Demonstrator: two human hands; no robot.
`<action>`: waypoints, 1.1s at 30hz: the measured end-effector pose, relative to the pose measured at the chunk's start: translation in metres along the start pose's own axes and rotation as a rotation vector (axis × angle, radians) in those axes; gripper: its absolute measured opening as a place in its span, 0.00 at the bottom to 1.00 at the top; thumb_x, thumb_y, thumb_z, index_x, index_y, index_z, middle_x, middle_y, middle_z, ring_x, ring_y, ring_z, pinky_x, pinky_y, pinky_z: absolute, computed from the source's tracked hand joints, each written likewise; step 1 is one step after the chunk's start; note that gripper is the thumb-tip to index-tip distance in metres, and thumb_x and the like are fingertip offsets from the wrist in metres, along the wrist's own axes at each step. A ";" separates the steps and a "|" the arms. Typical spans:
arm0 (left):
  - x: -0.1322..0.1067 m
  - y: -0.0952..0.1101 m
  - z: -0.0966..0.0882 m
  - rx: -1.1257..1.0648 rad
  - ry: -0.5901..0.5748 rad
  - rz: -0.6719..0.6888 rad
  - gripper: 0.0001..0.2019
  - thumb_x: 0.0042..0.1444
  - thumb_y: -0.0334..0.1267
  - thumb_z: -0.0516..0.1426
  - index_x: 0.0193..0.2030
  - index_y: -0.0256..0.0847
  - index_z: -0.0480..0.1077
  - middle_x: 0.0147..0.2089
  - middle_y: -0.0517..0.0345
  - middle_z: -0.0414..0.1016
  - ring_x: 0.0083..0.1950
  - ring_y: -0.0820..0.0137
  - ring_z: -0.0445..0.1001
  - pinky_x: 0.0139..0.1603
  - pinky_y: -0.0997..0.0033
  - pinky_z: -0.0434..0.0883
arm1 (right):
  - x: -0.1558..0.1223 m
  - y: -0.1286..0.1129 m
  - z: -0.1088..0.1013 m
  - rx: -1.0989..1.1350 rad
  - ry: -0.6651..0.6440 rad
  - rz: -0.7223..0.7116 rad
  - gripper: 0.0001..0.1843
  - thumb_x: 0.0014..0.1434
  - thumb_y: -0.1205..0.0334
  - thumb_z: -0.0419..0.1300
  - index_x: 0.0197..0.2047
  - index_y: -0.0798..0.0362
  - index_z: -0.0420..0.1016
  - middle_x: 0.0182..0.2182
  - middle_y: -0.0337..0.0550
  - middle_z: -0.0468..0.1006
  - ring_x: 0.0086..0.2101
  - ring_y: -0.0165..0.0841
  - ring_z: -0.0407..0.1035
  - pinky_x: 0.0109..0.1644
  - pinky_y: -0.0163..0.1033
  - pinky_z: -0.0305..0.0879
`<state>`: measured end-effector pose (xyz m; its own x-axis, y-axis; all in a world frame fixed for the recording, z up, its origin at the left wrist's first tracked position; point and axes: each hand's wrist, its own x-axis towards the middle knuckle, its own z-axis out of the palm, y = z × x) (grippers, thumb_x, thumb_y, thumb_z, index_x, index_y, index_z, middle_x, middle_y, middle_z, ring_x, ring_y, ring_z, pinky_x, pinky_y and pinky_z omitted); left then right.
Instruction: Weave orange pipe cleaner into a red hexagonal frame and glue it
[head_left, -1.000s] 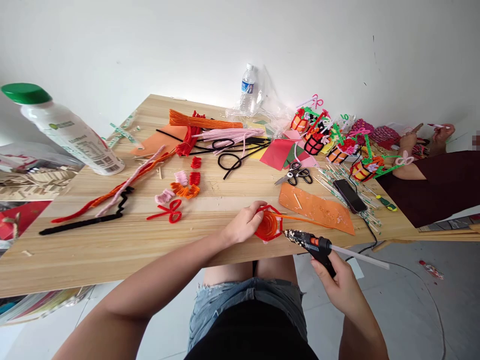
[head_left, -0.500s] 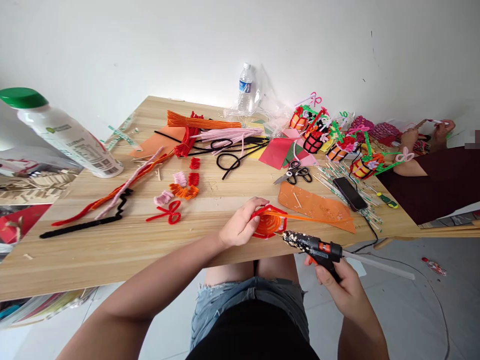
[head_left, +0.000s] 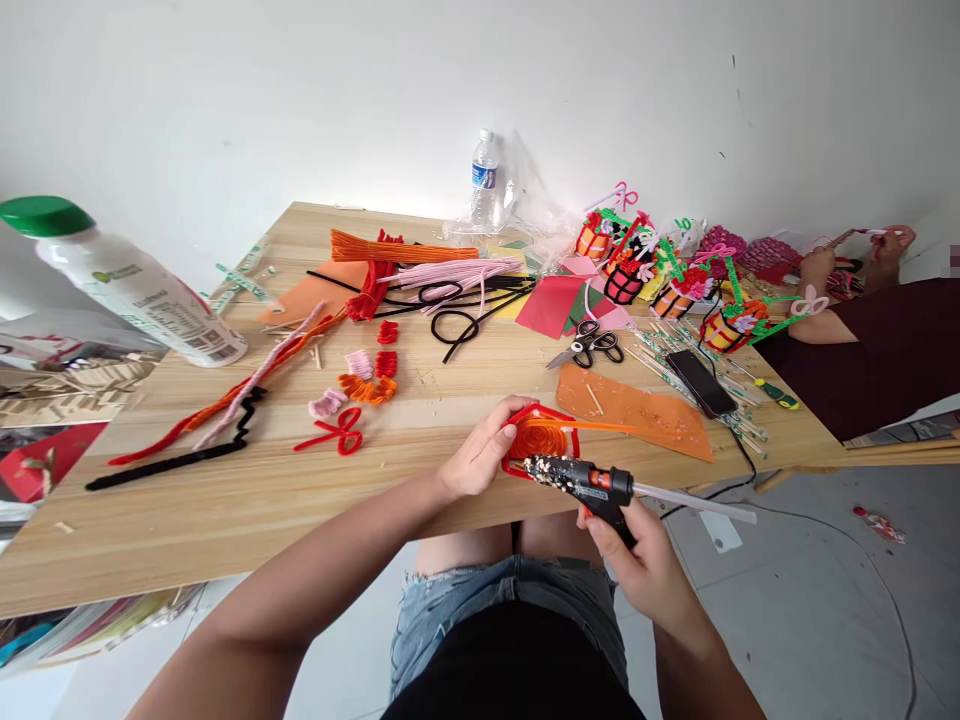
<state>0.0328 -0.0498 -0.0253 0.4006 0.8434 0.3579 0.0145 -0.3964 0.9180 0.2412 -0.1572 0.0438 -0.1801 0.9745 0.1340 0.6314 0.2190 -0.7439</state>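
Note:
My left hand (head_left: 482, 452) pinches the left edge of a flat red-and-orange pipe-cleaner spiral (head_left: 544, 438) lying at the near edge of the wooden table (head_left: 225, 490). An orange pipe-cleaner tail runs from the spiral to the right. My right hand (head_left: 637, 562) grips a black glue gun (head_left: 581, 480) by its handle. The crusted nozzle points left and touches the spiral's near edge. A clear glue stick juts out of the gun's back to the right.
On the table lie loose pipe cleaners (head_left: 420, 270), an orange foam sheet (head_left: 637, 408), scissors (head_left: 589, 346), a phone (head_left: 701, 382), small pipe-cleaner baskets (head_left: 637, 270) and a water bottle (head_left: 483, 190). A white green-capped bottle (head_left: 120, 280) stands left. Another person's hands (head_left: 851, 262) work at the far right.
My right hand has carried the glue gun left and up, so its nozzle now meets the spiral. My left hand has kept its hold on the spiral.

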 end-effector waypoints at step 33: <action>0.001 -0.007 0.003 -0.106 0.014 0.100 0.22 0.65 0.49 0.42 0.58 0.38 0.60 0.58 0.44 0.66 0.60 0.57 0.65 0.62 0.54 0.61 | -0.007 0.011 0.002 -0.017 -0.005 -0.039 0.18 0.62 0.57 0.55 0.53 0.52 0.72 0.40 0.49 0.80 0.43 0.43 0.75 0.50 0.47 0.72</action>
<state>0.0358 -0.0475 -0.0320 0.3828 0.8069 0.4499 -0.1218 -0.4387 0.8904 0.2479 -0.1616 0.0333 -0.2085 0.9650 0.1590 0.6364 0.2573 -0.7271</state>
